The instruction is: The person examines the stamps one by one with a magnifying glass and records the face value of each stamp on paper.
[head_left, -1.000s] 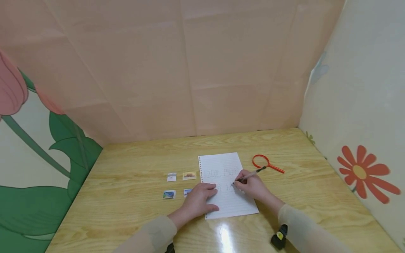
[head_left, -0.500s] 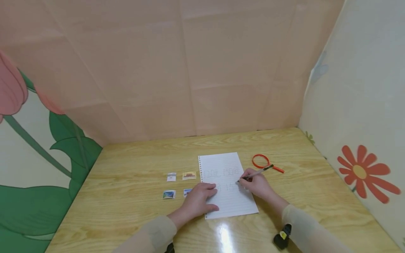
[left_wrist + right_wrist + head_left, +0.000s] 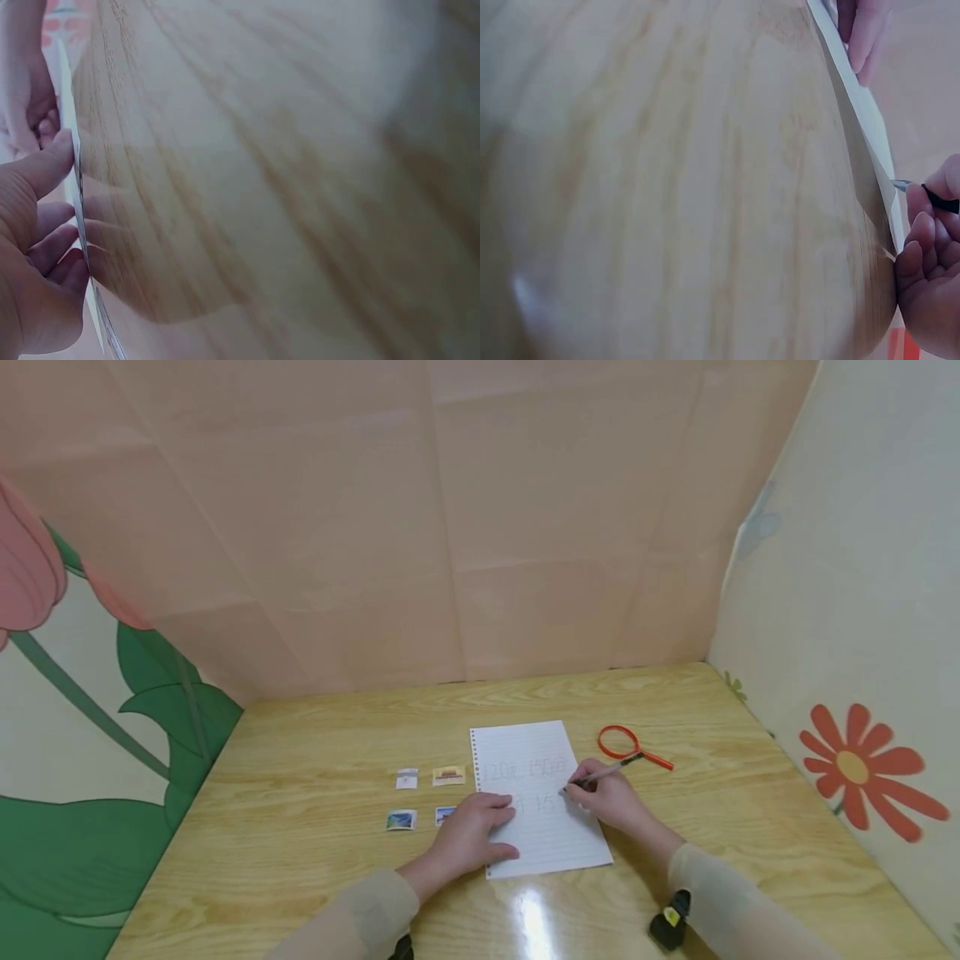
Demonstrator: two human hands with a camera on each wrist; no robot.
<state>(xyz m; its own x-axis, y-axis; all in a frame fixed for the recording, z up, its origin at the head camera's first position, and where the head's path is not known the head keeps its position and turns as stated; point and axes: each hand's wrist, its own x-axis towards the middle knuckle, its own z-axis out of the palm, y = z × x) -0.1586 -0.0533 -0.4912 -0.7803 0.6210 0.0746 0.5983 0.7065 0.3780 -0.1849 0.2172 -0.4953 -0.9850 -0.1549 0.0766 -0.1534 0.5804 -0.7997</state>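
A lined white sheet of paper with punched holes down its left edge lies on the table, bearing two rows of handwritten numbers and characters. My left hand rests on its left side, fingers spread and covering part of the second row. My right hand pinches a pen with a dark end, its tip down at the second row, right of the written "15". In the right wrist view the pen's metal tip meets the paper. Beside the left hand is a small picture stamp, partly covered by it.
Left of the sheet lie more small stamps, including a yellowish one, a pale one and a blue-green one. A red magnifying glass lies beyond the right hand. Walls border the wooden table.
My right hand has shifted slightly to the right with the pen, and more strokes show in the second row, where "15" now reads. The left hand has stayed in place.
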